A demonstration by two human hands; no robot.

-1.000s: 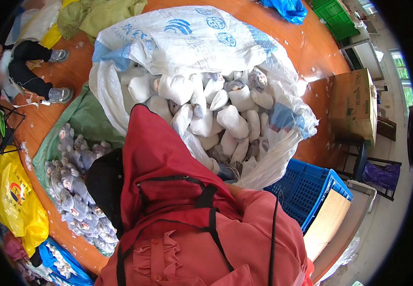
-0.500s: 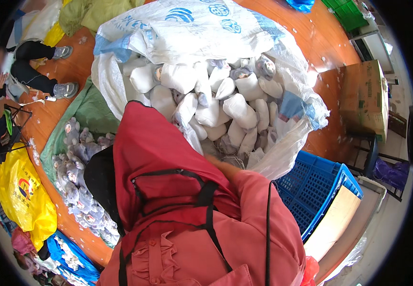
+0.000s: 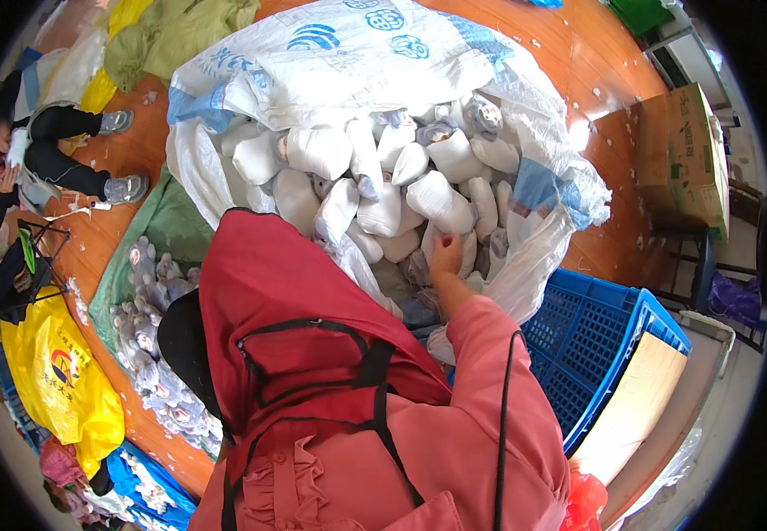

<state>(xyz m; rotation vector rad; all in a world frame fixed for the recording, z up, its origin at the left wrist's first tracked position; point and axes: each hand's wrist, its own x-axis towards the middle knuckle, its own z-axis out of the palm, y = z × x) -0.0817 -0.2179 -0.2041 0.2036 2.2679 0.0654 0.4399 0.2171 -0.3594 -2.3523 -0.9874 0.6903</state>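
In front of me a big white woven sack (image 3: 251, 88) lies spread open. It holds many stuffed white plush pieces (image 3: 317, 152), some with grey furry parts. My right hand (image 3: 446, 257) is inside the sack's near right part, beside a plump white plush piece (image 3: 441, 202). Its fingers are curled closed; what they hold, if anything, is too small or hidden to make out. My left hand does not show. A red apron (image 3: 286, 274) covers my lap and the sack's near left edge.
Grey plush toys (image 3: 149, 310) are heaped on a green sheet (image 3: 167, 208) at my left. Blue plastic crates (image 3: 578, 327) stand at the right, a cardboard box (image 3: 684, 159) beyond them. A yellow bag (image 3: 61, 372) lies far left, near a seated person (image 3: 65, 142).
My right hand, mostly hidden behind the apron before, has come up and forward over the plush pieces. The view has shifted slightly.
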